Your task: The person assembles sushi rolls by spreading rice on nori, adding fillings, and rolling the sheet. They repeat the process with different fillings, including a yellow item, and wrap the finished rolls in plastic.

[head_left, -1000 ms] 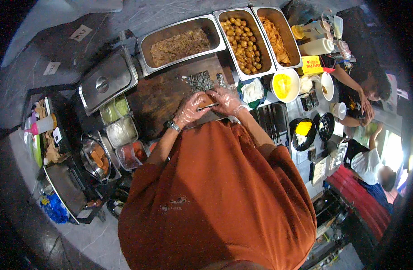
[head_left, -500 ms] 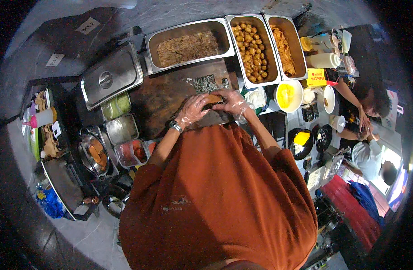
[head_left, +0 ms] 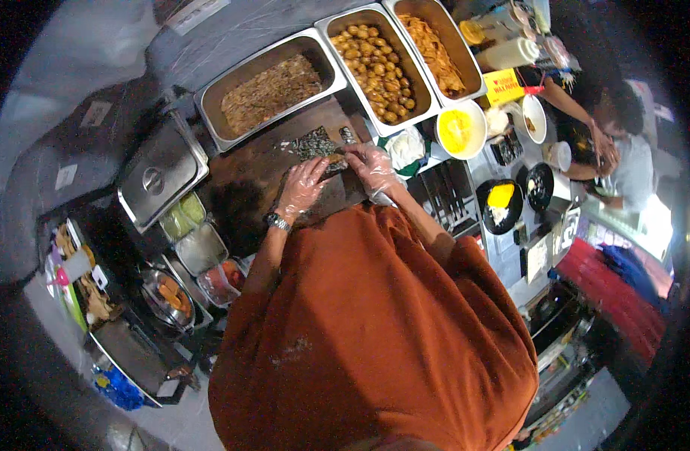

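Observation:
On the dark wooden board, my left hand [head_left: 303,184] and my right hand [head_left: 373,171], both in clear plastic gloves, meet over a small brown piece with dark seaweed around it [head_left: 334,160]. My left fingers press on its near left side, and my right fingers close at its right end. What lies under the fingertips is hidden. Just beyond is a dark seaweed sheet [head_left: 312,143] with white specks, and a narrow seaweed strip [head_left: 348,135] lies right of it.
Behind the board [head_left: 240,167] stand steel pans of shredded brown food [head_left: 273,92], small round brown pieces [head_left: 375,71] and orange slices [head_left: 433,52]. A lidded pan [head_left: 161,180] is at left. A bowl of yellow liquid [head_left: 460,129] sits right, near a co-worker's hands [head_left: 605,154].
The view has turned and shifted, so the pans appear tilted and further left. My hands stay together on the brown piece, which now sits against the seaweed sheet's near edge.

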{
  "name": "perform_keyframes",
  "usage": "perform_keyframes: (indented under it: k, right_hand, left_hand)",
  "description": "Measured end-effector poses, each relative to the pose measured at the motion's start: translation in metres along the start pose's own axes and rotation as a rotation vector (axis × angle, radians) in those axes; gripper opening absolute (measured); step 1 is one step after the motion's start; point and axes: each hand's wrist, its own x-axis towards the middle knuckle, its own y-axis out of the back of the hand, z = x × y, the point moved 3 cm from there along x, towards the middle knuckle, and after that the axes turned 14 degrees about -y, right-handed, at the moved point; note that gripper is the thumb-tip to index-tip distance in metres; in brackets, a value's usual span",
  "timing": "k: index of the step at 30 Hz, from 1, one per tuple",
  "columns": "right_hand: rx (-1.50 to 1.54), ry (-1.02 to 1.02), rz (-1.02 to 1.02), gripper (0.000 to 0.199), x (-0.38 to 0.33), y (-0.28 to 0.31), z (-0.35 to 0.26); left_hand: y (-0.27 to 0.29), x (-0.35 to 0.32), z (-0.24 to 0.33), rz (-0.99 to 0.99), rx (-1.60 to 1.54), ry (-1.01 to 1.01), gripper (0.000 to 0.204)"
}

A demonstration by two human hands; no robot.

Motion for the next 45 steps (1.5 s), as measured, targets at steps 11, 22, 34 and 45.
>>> perform_keyframes:
  k: [11,22,34,45]
  right_hand:
    - [-0.437,0.590,0.097,0.045,-0.017,-0.031,0.008]
    - [-0.470,0.491,-0.276,0.045,0.021,-0.025,-0.006]
    - [-0.490,0.582,-0.197,0.038,0.030,-0.021,-0.008]
    - [-0.454,0.286,-0.284,0.036,0.053,-0.018,-0.025]
  left_hand:
    - [0.009,0.023,0.000,-0.014,-0.147,0.021,0.048]
    - [0.041,0.044,0.011,-0.131,-0.028,0.170,0.042]
    - [0.023,0.015,0.027,0.120,0.185,0.177,0.061]
    - [0.020,0.038,0.000,-0.007,0.104,0.281,0.067]
